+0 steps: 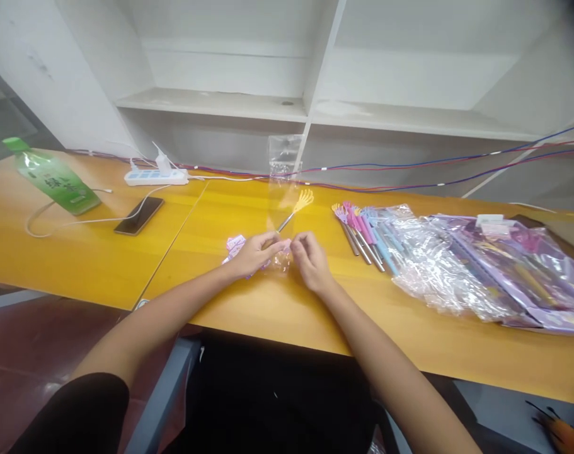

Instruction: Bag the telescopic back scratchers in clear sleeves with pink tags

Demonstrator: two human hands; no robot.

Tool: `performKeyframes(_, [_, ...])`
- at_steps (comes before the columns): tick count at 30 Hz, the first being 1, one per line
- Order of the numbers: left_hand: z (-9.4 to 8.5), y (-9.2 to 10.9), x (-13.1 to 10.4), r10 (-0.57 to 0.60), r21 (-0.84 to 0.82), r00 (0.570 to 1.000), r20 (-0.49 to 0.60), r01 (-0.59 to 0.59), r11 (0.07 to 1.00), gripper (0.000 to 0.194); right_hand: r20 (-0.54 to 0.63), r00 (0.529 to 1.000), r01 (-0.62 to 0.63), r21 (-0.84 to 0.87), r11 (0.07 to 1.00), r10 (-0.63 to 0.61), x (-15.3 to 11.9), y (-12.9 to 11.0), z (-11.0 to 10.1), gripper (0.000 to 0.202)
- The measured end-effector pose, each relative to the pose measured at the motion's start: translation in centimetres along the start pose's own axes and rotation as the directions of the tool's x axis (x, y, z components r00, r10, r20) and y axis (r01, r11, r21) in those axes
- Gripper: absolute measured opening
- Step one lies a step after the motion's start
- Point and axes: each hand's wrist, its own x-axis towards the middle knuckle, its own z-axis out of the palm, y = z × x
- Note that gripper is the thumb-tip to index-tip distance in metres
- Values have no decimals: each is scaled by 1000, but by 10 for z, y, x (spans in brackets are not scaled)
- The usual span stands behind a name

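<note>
My left hand (256, 253) is closed over the lower part of a tall clear plastic bag (283, 165). Opposite it, my right hand (310, 258) pinches near the bag's right edge, where a small pink piece (285, 246) shows between my fingertips. A back scratcher with a yellow hand-shaped head (304, 200) and a thin metal rod slants up from behind my left fingers. It overlaps the bag; whether it lies inside, I cannot tell. Pink and purple printed cards (234, 244) are partly hidden under my left hand.
Several coloured back scratchers (360, 234) lie to the right, beside a heap of clear bags (440, 271) and a purple package (518, 271). A phone (139, 216), green bottle (57, 181) and power strip (155, 177) are left. Cables (390, 167) run along the back.
</note>
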Motion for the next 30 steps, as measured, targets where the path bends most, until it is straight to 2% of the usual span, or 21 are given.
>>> performKeyframes(3, [1,6,-1,69,60,997,40,-71,996,44,5,995,-94,126,987,95,5,-2,-13,42])
performKeyframes(7, [2,5,-2,141,262,968,206,-193,946,38,36,985,-173,262,949,169,11,-7,-12,53])
performKeyframes(11, [6,1,-2,145,256,943,299,-226,940,36,26,970,-234,367,900,241,11,-5,-6,56])
performKeyframes(13, [7,1,-3,124,215,956,266,-184,959,38,-31,966,-218,434,874,256,13,-2,-7,56])
performKeyframes(17, [4,3,-3,47,153,989,141,-69,986,48,-262,924,-108,515,850,277,24,-1,-22,59])
performKeyframes(19, [3,2,-2,49,123,993,112,-62,990,52,-354,898,-46,516,855,261,28,-2,-35,62])
performKeyframes(21, [4,0,-2,68,49,995,79,-72,996,53,-396,887,8,530,848,239,31,-5,-48,66])
performKeyframes(23, [5,-4,0,68,-58,997,42,-65,996,52,-385,896,30,554,832,223,31,-9,-58,68])
performKeyframes(25, [7,-6,1,56,-135,998,2,-55,989,50,-313,922,-8,575,818,228,29,-14,-60,66])
performKeyframes(28, [7,-6,2,37,-181,998,-50,-45,983,47,-153,959,-115,555,824,237,22,-22,-49,65])
performKeyframes(30, [6,-6,3,6,-207,997,-76,-21,978,46,-86,973,-148,476,867,213,16,-26,-38,66])
